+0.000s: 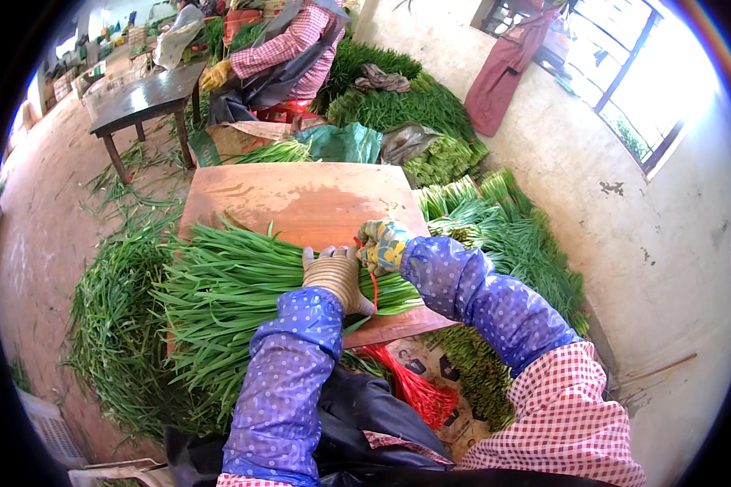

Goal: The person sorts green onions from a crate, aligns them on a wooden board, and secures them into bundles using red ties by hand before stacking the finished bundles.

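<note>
A big bunch of long green garlic chives [235, 280] lies across a wooden table [300, 191], leaf tips to the left. My left hand [333, 277], in a striped glove, presses down over the bunch with its fingers curled round it. A red tie string [374, 288] passes around the stalks just right of that hand. My right hand [384, 245], in a patterned yellow-green glove, is closed on the string at the far side of the bunch. The string's ends are mostly hidden by the gloves.
Red strings [414, 390] hang in a bundle below the table's near edge. Loose leaves [122, 349] heap on the floor at left. Tied bunches [516, 235] are stacked at right along the wall. Beyond, a co-worker [288, 57] sits by a dark table [150, 97].
</note>
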Demonstrator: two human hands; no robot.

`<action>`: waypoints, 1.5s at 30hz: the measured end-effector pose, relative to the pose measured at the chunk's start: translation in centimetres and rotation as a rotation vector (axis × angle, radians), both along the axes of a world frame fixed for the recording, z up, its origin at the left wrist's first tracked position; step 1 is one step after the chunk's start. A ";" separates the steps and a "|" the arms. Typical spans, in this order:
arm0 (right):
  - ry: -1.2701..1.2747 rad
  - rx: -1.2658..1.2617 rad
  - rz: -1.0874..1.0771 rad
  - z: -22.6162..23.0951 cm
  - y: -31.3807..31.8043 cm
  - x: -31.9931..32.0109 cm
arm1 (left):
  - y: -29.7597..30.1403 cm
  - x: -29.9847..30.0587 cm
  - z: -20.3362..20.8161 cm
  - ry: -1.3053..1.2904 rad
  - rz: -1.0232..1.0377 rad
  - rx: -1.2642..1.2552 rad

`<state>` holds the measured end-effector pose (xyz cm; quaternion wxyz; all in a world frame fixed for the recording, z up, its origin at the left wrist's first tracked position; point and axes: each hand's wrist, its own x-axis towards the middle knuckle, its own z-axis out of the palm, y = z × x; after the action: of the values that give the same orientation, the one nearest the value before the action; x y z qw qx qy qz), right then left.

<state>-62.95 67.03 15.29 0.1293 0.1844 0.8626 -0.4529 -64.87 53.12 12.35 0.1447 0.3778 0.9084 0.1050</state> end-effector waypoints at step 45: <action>0.504 -0.859 0.067 -7.5 -5.3 16.0 | 0.2 3.2 1.7 0.105 0.060 -0.146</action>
<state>-46.92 61.76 7.84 -0.0045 -0.0287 0.6078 -0.7935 -61.69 53.30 14.06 0.1207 0.3438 0.9310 0.0226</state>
